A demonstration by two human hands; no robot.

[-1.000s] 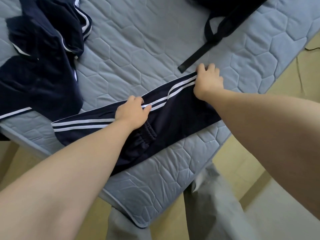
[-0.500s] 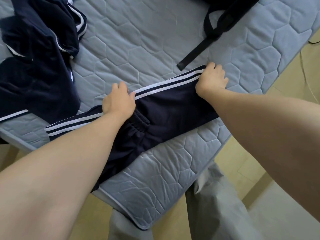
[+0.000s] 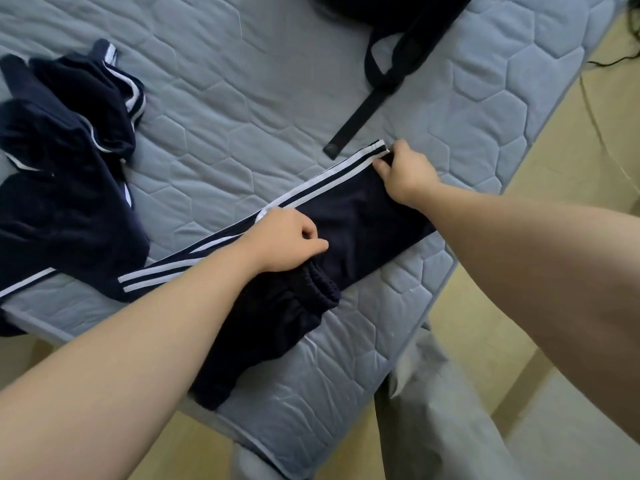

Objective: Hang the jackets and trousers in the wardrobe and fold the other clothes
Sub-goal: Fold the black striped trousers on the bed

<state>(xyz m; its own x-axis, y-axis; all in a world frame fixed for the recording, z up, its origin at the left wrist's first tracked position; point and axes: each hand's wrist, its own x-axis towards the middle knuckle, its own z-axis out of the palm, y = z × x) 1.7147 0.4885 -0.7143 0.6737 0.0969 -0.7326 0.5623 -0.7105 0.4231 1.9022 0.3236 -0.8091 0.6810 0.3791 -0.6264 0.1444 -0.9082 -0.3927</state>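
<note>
Navy trousers (image 3: 360,230) with white side stripes lie stretched across the near corner of the grey quilted mattress (image 3: 263,109). Their elastic waistband is bunched near the mattress edge, under my left wrist. My left hand (image 3: 287,242) grips the fabric at the striped edge near the middle of the trousers. My right hand (image 3: 407,176) pinches the striped end at the far right. A crumpled navy garment (image 3: 65,168) with white trim lies at the left of the mattress.
A black bag (image 3: 398,32) with a long strap lies at the top of the mattress, the strap end close to my right hand. Beige floor shows to the right and below. My grey trouser legs (image 3: 450,410) stand beside the mattress corner.
Both hands have pulled back a little from the striped edge and now curl on the fabric. The camera view has shifted so the clothes sit lower in frame.
</note>
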